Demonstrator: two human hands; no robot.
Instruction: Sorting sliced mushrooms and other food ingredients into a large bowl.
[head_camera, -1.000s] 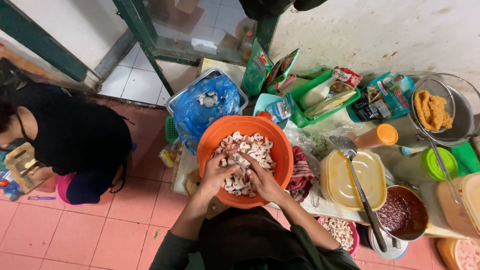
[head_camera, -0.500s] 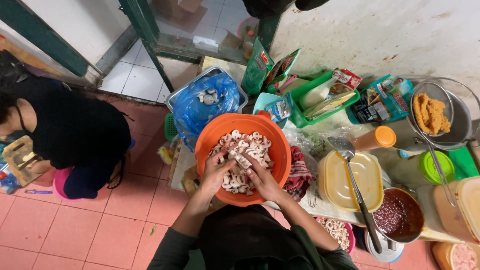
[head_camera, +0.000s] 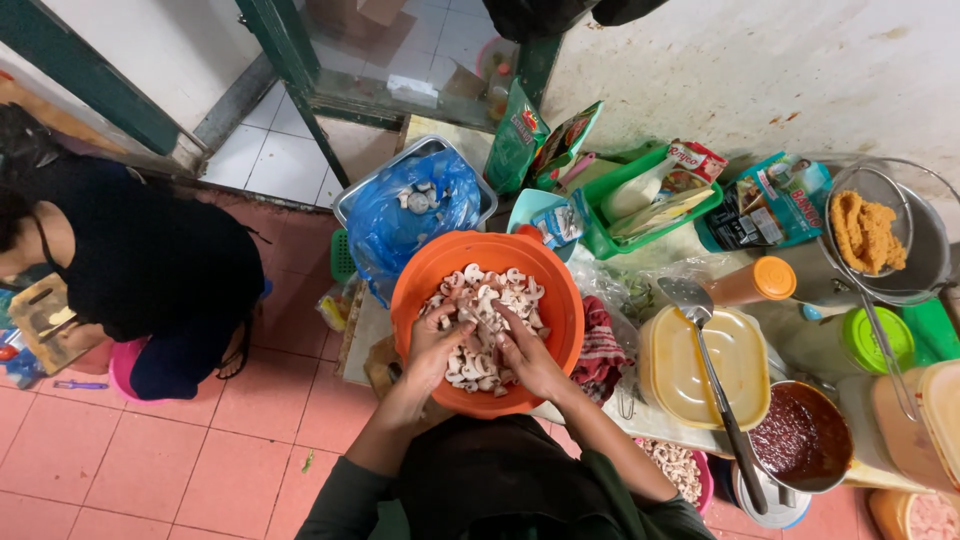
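Both hands are set down in the orange bowl, among the sliced mushrooms. The left hand is laid over the slices at the near left side, the fingers curled and half buried, so it cannot be told if a piece is pinched between them. The right hand is laid beside it, the fingers bent and narrow over one slice at the middle of the heap; a firm grip cannot be confirmed. The step in hand is judged to be the sorting or mixing of the mushrooms by hand. For the next move, a gentle lifting from below the heap is called for, because the slices are thin and are broken easily, and the bowl is filled near to its rim.

The bowl is placed on a low, crowded surface. Just behind it a metal tray lined with a blue plastic bag is seen, with a few pieces inside. To the right a yellow container with a metal spatula across it, a pot of red sauce and a strainer with fried crumbs are found. The floor is made of red tiles. At the left another person in black is crouched, well apart from the bowl
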